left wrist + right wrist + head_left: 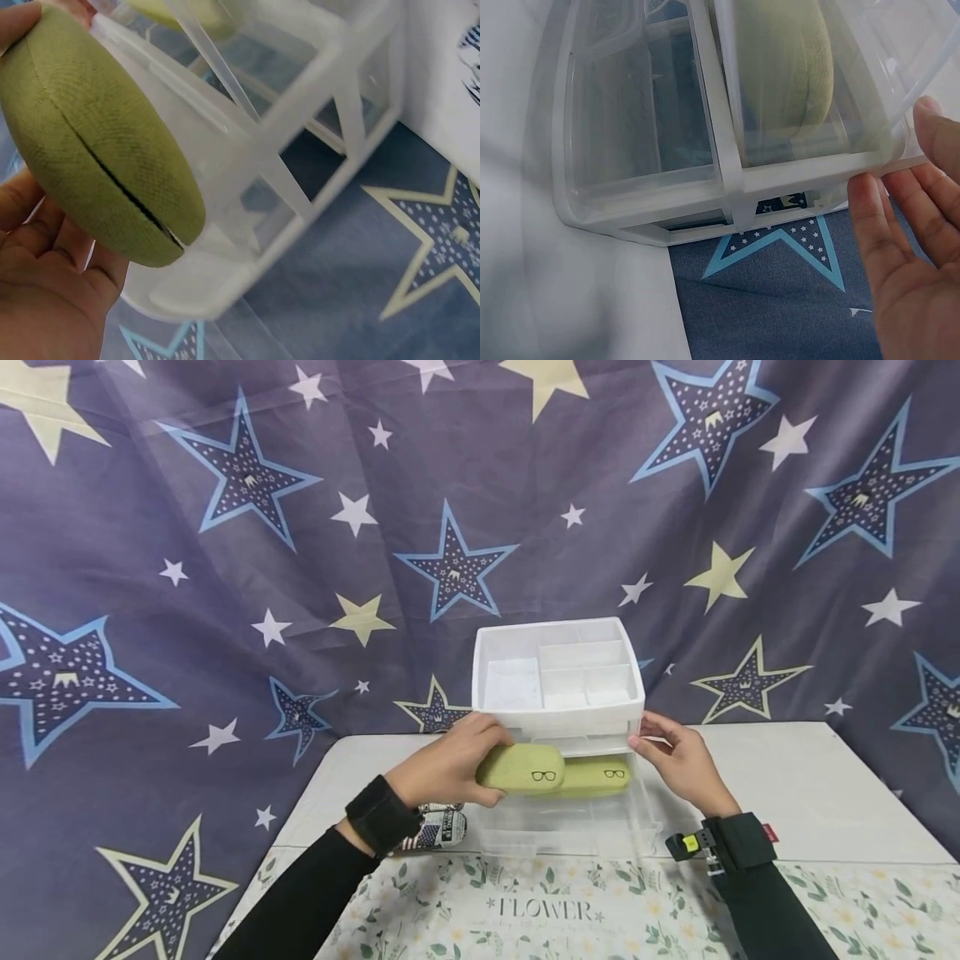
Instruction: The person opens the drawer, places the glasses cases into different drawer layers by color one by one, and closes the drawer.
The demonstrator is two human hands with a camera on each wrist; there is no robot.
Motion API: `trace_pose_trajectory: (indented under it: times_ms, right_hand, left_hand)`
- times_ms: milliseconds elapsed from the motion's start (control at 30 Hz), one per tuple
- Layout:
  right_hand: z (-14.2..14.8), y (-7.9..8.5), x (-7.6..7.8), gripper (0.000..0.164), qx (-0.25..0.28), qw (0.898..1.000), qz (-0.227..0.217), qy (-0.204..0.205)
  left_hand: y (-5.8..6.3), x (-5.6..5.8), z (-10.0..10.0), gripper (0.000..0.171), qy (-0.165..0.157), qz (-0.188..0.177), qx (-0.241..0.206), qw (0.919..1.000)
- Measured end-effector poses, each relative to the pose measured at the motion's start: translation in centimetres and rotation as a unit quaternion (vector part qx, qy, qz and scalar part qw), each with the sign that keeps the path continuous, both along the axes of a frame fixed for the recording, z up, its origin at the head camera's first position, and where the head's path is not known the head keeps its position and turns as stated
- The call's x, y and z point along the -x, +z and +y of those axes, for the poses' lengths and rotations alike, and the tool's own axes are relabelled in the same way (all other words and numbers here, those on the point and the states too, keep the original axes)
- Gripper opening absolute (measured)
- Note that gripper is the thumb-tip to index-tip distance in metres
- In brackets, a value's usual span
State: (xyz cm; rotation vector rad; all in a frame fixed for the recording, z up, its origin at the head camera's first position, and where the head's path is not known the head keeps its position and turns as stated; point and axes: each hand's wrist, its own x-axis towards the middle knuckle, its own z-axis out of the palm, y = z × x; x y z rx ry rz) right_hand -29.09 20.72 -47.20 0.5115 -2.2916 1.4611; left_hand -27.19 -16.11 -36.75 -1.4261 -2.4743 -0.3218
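My left hand [456,760] grips a green glasses case [519,768], fingers behind it and thumb below. The case is held level at the front left of a white drawer unit [558,720] with clear drawers. A second green glasses case [597,775] lies in a clear drawer [780,154] that is pulled out; the held case covers its left end. My right hand [686,764] holds the upper right front corner of the unit, thumb at the front and fingers along the side. In the left wrist view, the seam of the held case shows closed.
A compartment tray [510,681] tops the unit. Below the pulled-out drawer is another clear drawer [555,827]. A newspaper-print item [442,829] lies left of the unit, partly behind my left wrist. A flowered cloth [540,910] covers the table front; a starry curtain [525,560] hangs behind.
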Motion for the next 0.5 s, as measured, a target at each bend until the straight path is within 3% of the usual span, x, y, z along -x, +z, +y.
trace_pose_trajectory:
  times_ms: [300, 500]
  right_hand:
    - [-0.1, 0.1, 0.1, 0.052, 0.002, 1.000, -0.004, -0.004]
    - [-0.1, 0.0, 0.0, 0.053, 0.005, 1.000, -0.002, -0.001]
  left_hand:
    - [-0.4, 0.3, 2.9, 0.062, -0.038, 0.011, 0.018, 0.9990]
    - [-0.5, -0.3, 4.5, 0.063, -0.039, 0.022, 0.039, 0.9982]
